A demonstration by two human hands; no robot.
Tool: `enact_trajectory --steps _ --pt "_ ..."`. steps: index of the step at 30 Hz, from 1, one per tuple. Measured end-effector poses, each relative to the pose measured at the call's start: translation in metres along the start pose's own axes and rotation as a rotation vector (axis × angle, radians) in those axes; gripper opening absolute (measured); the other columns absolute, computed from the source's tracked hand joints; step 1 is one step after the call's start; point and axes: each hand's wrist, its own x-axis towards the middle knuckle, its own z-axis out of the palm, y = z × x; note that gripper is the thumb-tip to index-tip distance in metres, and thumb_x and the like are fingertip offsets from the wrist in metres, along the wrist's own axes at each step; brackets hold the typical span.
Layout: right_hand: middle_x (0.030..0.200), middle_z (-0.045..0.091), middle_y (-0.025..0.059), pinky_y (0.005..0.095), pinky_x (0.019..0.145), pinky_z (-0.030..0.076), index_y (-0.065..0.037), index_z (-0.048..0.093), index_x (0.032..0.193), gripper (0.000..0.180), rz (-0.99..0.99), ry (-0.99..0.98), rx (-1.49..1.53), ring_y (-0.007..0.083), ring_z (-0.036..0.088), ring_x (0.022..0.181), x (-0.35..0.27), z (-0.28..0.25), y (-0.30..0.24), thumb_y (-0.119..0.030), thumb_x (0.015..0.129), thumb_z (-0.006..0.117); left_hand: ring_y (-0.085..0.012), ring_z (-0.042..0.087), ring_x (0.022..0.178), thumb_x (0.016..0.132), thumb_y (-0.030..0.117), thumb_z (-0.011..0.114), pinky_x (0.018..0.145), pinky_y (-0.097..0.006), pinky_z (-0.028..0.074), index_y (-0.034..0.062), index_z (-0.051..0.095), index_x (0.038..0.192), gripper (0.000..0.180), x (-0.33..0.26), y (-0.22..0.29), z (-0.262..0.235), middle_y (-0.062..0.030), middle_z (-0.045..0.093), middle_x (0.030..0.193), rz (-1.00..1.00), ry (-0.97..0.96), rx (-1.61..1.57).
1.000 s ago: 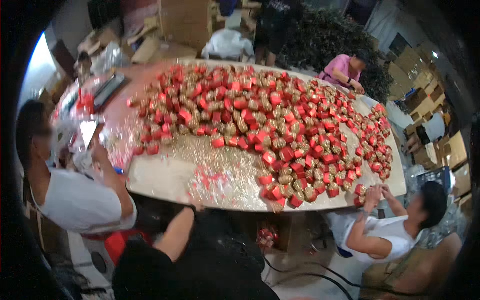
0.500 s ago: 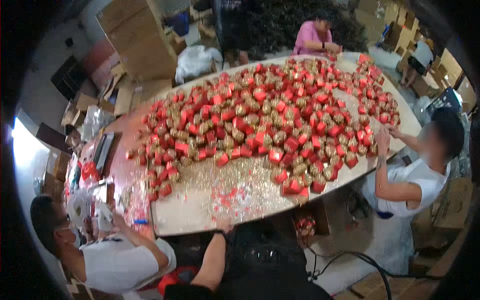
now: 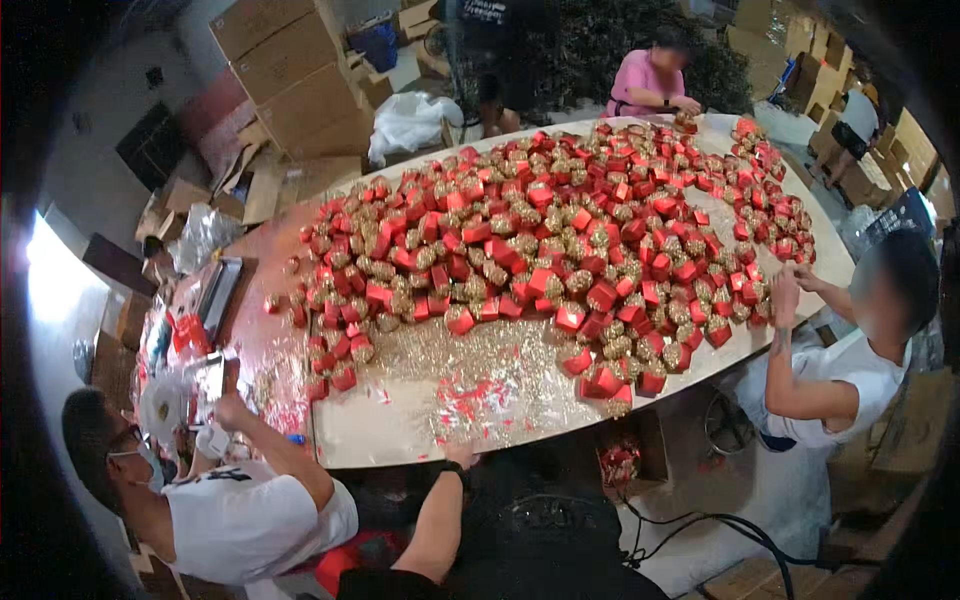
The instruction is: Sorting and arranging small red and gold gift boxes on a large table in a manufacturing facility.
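The left forearm [image 3: 434,522] extends from the near side, slanting slightly right. The left hand [image 3: 461,455] is blurred.

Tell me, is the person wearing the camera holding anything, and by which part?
It cannot be told: the left hand is at the near edge of the table, too blurred to show any hold. The right hand is out of view.

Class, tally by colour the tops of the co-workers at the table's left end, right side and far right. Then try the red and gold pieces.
White tops: 2
Pink top: 1
Total tops: 3
Pieces: too many overlap to count exactly.
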Motion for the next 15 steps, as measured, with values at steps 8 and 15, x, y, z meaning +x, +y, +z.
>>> enact_trajectory --steps 8,15 --pt "0.074 0.055 0.0153 0.0290 0.066 0.044 0.000 0.052 0.096 0.022 0.050 -0.052 0.097 0.0245 0.056 0.066 0.004 0.069 0.056 -0.012 0.078 0.051 -0.0306 0.056 0.086 0.062 0.038 0.064 0.071 -0.045 0.045 0.0134 0.058 0.096 0.042 -0.014 0.068 -0.024 -0.0104 0.059 0.095 0.194 -0.173 0.792" --pt "0.072 0.055 0.0148 0.0290 0.065 0.043 0.000 0.053 0.098 0.021 0.067 -0.143 0.170 0.0250 0.055 0.065 0.010 0.143 0.093 -0.008 0.079 0.050 -0.0303 0.056 0.081 0.065 0.035 0.065 0.065 -0.042 0.047 0.0086 0.046 0.109 0.054 -0.030 0.075 -0.042 -0.0120 0.059 0.083 -0.054 -0.396 0.605"
